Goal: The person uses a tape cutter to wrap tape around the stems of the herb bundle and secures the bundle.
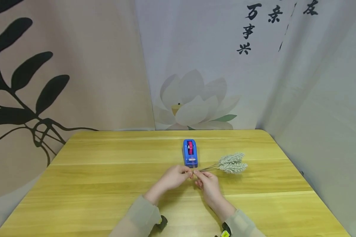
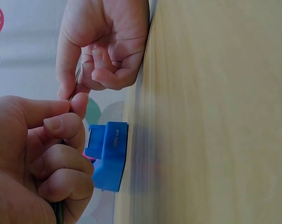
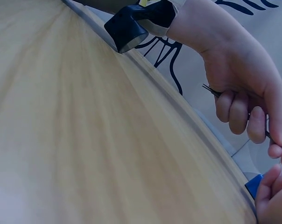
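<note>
A bunch of pale green artificial grain sprigs [image 1: 232,163] points to the right in the head view, its thin stems running left into both hands. My left hand [image 1: 175,176] curls its fingers round the dark stems [image 2: 60,212] and pinches them between thumb and forefinger. Beyond its little finger, the cut stem ends [image 3: 210,89] stick out in the right wrist view. My right hand [image 1: 210,187] pinches the stems nearer the heads, its fingertips right beside the left ones. Just beyond both hands stands a blue tape dispenser [image 1: 190,161] with a pink core.
The wooden table [image 1: 106,158] reaches back to a printed cloth backdrop [image 1: 106,65] with a flower and dark leaves. Another cloth wall [image 1: 323,108] runs along the right side. A black wrist camera [image 3: 127,30] sits at the left cuff.
</note>
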Tool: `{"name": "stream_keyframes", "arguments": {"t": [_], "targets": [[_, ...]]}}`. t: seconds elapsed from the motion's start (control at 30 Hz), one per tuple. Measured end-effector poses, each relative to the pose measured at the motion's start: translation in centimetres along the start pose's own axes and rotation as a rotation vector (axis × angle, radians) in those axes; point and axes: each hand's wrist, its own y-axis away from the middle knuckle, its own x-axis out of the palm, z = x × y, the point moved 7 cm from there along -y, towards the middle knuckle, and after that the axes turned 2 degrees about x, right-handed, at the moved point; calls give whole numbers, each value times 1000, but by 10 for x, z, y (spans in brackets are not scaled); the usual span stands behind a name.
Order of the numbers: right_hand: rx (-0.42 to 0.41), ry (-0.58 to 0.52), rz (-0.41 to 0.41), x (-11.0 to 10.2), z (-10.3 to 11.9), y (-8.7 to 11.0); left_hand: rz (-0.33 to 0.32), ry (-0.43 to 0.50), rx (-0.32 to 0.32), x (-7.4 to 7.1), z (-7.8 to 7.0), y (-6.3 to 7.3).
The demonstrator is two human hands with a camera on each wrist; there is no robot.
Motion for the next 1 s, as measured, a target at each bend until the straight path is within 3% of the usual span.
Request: {"name": "stream_keyframes", "arguments": {"t": [0.37,0.63,0.83,0.9,1.0], "targets": [[12,6,5,1,1,0,39,22,-10,2,5,-1],[77,79,100,2,2,4,55,60,-13,1,9,0],[156,290,309,-3,8,14,47,-9,3,0,7,0],[119,437,408,-6,19,18,46,-29,0,0,7,0],[-13,659,494,-10,47,20,49,-31,-12,0,8,0]]}}
